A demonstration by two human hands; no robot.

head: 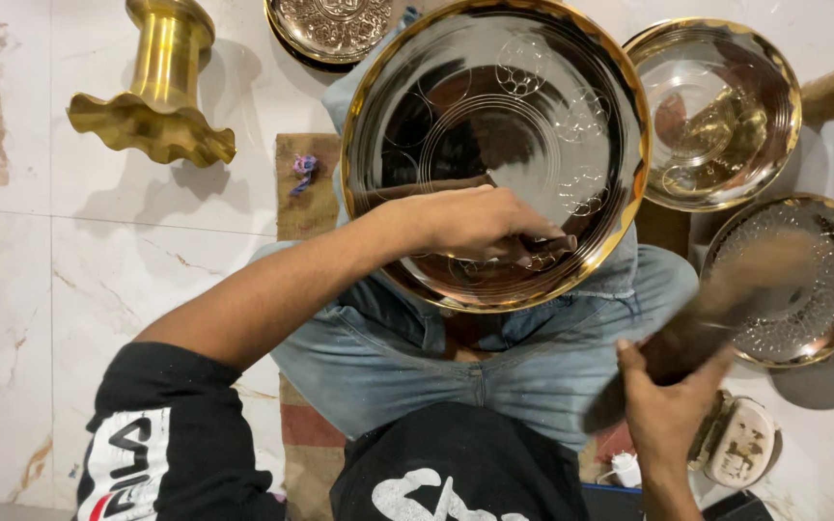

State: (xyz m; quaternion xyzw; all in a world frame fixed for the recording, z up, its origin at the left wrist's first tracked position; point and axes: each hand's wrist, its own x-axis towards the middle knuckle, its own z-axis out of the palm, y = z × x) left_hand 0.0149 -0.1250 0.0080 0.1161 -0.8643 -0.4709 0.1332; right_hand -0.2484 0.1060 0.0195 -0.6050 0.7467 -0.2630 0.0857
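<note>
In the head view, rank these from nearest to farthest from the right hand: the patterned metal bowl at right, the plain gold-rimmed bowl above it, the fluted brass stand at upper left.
1. Patterned metal bowl: just up and right of the right hand.
2. Plain gold-rimmed bowl: farther up, at top right.
3. Fluted brass stand: far across, at upper left on the marble floor.

no packages, labels, signs or screens show anywhere around the large brass plate (494,145); only bare metalware lies about it on the marble floor (98,251).
</note>
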